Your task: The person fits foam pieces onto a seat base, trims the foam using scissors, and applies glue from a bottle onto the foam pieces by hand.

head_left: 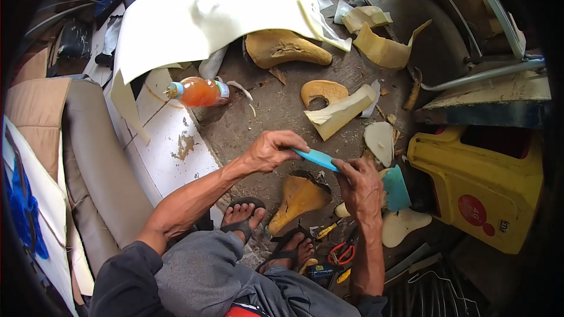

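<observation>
A thin light-blue strip is held up between both hands, above the dirty floor. My left hand pinches its left end between thumb and fingers. Its right end is in the closed fingers of my right hand. Below the strip lies a yellow-brown foam piece with a dark, ragged top. A flat teal piece sits just to the right of my right hand. Beyond the hands are a curved foam piece and a pale rolled piece.
A large white sheet covers the upper left floor, near a bottle of orange liquid. On the right stands a yellow plastic stool. Red-handled pliers lie beside my feet. Grey padding lines the left.
</observation>
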{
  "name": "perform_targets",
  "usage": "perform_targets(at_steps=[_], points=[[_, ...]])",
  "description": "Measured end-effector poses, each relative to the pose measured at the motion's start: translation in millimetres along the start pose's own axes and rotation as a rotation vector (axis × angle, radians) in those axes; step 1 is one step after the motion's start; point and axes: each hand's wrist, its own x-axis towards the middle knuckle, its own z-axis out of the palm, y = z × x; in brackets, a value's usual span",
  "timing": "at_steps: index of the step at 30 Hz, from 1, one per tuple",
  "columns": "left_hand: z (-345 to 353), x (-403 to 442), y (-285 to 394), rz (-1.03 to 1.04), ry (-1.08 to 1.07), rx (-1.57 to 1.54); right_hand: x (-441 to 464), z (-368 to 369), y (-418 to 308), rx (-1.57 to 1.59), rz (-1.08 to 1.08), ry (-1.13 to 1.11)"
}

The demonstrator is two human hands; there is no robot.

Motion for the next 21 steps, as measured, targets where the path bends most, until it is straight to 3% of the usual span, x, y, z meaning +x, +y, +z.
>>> perform_targets(at_steps=[6, 21], points=[[15.8, -37.4, -26.2, -0.055, 0.147, 0.145, -29.1, 32.6, 4.8, 0.062, 0.029, 0.034], [31.9, -57.5, -25.0, -0.272, 0.154, 0.087, -80.5, 57.0, -5.5, 0.182, 0.285, 0.138]])
